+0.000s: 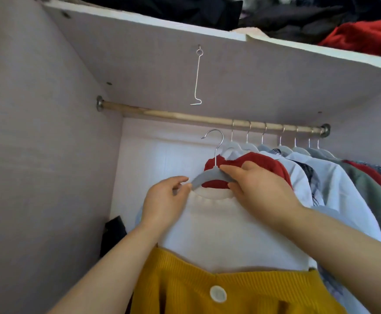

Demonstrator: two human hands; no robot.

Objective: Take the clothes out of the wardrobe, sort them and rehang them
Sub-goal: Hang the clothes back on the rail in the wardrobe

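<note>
White top [230,234] on one hanger [207,176], left hand [162,200], right hand [259,189] gripping; seven hung.

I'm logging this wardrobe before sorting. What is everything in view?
rail: one, wooden, under the shelf
wire hook: one, metal, hanging from shelf underside
held hanger: one, grey, below rail, hook off it
white top: one, on held hanger
red garment: one, behind held hanger
hung hangers: seven, pale grey, rail's right part
hung clothes: several, white, plaid, green, red, on those
piled clothes: several, black, red, on shelf
mustard garment: one, white button, bottom of view
left grip: one hand, pinching held hanger's left end
right grip: one hand, pinching its right arm
</note>
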